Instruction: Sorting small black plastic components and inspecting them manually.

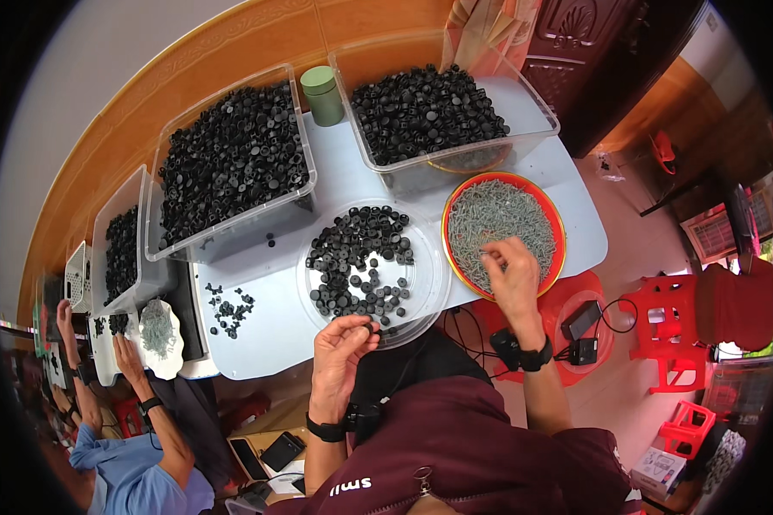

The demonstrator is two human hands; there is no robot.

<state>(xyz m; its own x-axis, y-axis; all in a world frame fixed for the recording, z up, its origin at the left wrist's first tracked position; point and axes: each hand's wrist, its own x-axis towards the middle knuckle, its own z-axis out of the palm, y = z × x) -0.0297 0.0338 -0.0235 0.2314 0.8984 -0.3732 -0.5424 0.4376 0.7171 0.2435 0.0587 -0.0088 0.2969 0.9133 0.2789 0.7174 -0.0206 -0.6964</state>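
Bowl (556, 232) w/ screws (489, 206) R of tray (431, 275), bins (249, 227) behind.

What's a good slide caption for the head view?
Left hand holding a small black part, right hand over metal fasteners in a red basin.

blk cap (371, 328) pinched, L hand (342, 342) | gry screws (496, 215), loose heap in red bowl (558, 233)

Illumination is bright and even on the table (270, 345) around the right fingers (498, 249); shadows are soft. Screws (489, 206) beneath them merge into grey texture. Beyond them, clear bins (232, 222) show rim glare and the door (569, 77) sits dim. Far left of them, wall panelling (107, 146) curves toward the blackened fisheye rim.
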